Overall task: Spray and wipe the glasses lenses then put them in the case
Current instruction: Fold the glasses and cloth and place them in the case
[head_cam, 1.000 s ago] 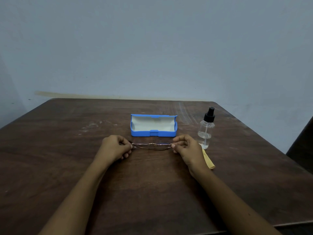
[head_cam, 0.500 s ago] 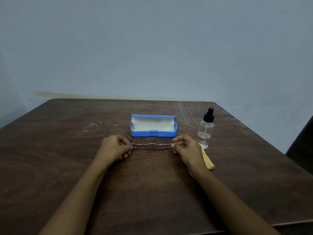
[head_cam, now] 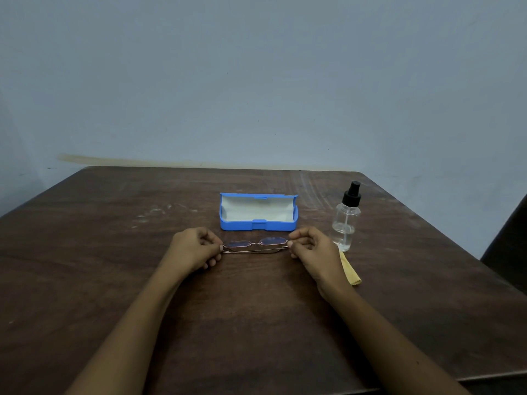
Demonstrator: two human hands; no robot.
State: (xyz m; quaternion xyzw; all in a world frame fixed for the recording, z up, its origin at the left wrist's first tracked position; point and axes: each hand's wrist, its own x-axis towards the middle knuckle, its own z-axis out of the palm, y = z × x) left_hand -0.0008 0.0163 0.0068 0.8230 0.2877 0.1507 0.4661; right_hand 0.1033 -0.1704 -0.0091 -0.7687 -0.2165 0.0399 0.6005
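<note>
Thin metal-framed glasses (head_cam: 254,246) with folded arms lie level just above the wooden table (head_cam: 114,266), held at both ends. My left hand (head_cam: 194,249) pinches the left hinge and my right hand (head_cam: 312,249) pinches the right hinge. Just behind the glasses stands the blue case (head_cam: 258,223), its lid open and its pale lining showing. A clear spray bottle (head_cam: 346,220) with a black nozzle stands to the right of the case. A folded yellow cloth (head_cam: 350,270) lies beside my right wrist, partly hidden by it.
A pale blue wall rises behind the table's far edge. A dark chair back (head_cam: 510,252) shows at the right edge. Faint white scuffs mark the tabletop at the back left.
The glasses have tilted slightly so both lenses now show from above. Both hands stay in nearly the same place.
</note>
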